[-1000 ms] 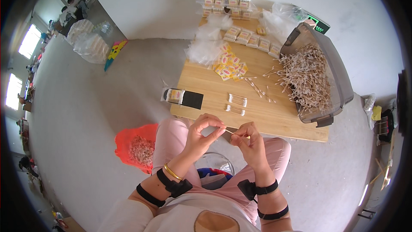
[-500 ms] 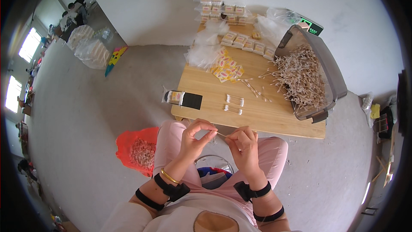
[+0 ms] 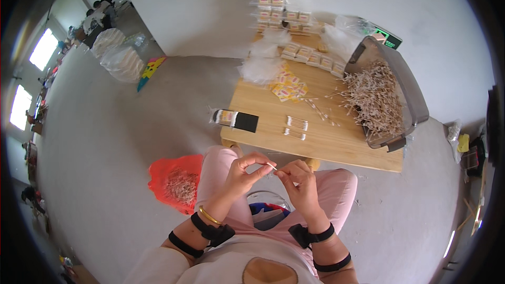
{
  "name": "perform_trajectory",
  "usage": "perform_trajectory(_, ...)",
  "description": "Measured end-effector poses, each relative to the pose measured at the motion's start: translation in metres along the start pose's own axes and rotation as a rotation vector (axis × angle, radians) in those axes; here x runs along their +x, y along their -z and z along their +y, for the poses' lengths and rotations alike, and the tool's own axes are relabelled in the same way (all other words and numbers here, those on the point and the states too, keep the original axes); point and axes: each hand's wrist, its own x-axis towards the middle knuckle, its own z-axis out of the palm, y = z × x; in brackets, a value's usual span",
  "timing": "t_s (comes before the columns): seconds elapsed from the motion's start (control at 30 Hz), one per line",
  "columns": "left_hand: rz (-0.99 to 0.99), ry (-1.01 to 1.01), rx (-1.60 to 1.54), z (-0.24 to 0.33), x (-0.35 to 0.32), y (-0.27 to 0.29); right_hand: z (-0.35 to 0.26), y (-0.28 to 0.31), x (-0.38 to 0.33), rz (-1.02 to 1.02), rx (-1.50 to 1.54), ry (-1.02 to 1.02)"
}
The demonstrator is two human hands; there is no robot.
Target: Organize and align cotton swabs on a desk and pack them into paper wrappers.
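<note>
Above my lap, both hands are pinched on a thin cotton swab (image 3: 272, 166). My left hand (image 3: 243, 174) grips one end between thumb and forefinger. My right hand (image 3: 301, 183) closes its fingertips at the other end, with its remaining fingers curled. On the wooden table (image 3: 336, 144) in front of my hands lie two small rows of cotton swabs, a farther row (image 3: 297, 123) and a nearer row (image 3: 294, 134). Left of them is a black holder (image 3: 246, 121) with a clear-wrapped pack of swabs (image 3: 226, 118) at its left end.
At the table's right stands a grey plastic bin (image 3: 415, 97) heaped with cotton swabs (image 3: 374, 97). Yellow-and-white cards (image 3: 288, 85), clear bags (image 3: 261, 69) and packed swabs (image 3: 310, 58) lie farther back. A red bag (image 3: 159, 179) of swabs rests on the floor at my left.
My two hands have come slightly closer together, still pinching the swab, whose visible length is shorter and tilted differently. The table has shifted a little rightward in the picture.
</note>
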Motion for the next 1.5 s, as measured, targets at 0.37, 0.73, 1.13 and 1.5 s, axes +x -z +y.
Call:
perform_trajectory(0.37,0.502,0.150,0.350,-0.015,-0.084,0.180,0.011,0.006,-0.016,-0.077,0.028,-0.153)
perform_trajectory(0.73,0.105,0.674,1.309,-0.031,-0.092,0.187,0.035,0.021,-0.021,-0.018,0.011,-0.155)
perform_trajectory(1.13,-0.072,-0.076,0.771,-0.076,0.135,0.000,0.101,0.022,0.013,0.170,-0.224,-0.260)
perform_trajectory(1.5,0.123,-0.302,1.056,-0.146,0.191,-0.035,0.150,-0.010,0.060,0.228,-0.347,-0.124)
